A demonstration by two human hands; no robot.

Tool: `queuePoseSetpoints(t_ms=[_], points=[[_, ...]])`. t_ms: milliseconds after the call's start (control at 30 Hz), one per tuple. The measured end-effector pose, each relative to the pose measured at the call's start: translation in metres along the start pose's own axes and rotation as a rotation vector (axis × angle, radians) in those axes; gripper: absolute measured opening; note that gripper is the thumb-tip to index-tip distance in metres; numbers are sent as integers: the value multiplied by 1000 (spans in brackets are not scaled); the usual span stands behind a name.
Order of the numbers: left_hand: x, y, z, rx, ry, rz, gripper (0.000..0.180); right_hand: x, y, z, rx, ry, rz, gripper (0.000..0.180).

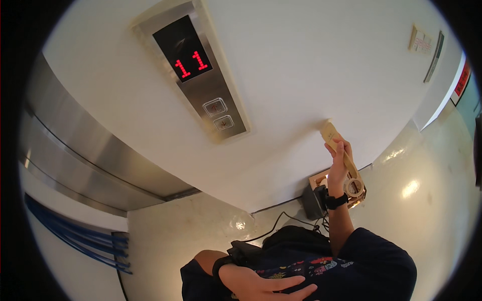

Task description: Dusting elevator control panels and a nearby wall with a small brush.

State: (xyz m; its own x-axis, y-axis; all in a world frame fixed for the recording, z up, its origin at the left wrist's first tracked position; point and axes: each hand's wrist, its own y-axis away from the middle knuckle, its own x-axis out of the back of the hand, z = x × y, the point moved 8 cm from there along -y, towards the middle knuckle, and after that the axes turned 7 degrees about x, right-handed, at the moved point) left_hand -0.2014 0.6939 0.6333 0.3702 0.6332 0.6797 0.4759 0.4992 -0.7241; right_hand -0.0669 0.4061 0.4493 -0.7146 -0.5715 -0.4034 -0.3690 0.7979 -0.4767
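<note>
My right hand (340, 153) reaches out to the white wall and is closed around a long beige tool (329, 132). It has a broad flat upper end with small dark print and a narrower handle; its exact kind is unclear, perhaps a brush. The pale tip is at or very close to the wall, where a shadow falls. Low in front of my dark printed shirt, my left hand (263, 287) has its fingers spread and holds nothing. Part of it is cut off by the lower edge. Both wrists wear black straps.
A steel lift call panel (221, 90), edged with pale yellow strips, has a lit red display. Steel lift doors (90, 145) stand left, above blue pipes (75, 231). By the wall are a brown box (316, 179), a round beige-rimmed item (354, 187), a dark box (314, 203) and cables (281, 215).
</note>
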Motion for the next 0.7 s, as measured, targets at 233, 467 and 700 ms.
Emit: queuePoseSetpoints(t_ms=[233, 467, 700], points=[[14, 1, 16, -50, 70, 271, 18, 4, -3, -3, 5, 0, -2, 24], [21, 4, 27, -45, 10, 71, 9, 16, -21, -15, 106, 71, 66, 25], [31, 25, -8, 267, -190, -38, 6, -9, -21, -31, 170, 132, -141, 27]])
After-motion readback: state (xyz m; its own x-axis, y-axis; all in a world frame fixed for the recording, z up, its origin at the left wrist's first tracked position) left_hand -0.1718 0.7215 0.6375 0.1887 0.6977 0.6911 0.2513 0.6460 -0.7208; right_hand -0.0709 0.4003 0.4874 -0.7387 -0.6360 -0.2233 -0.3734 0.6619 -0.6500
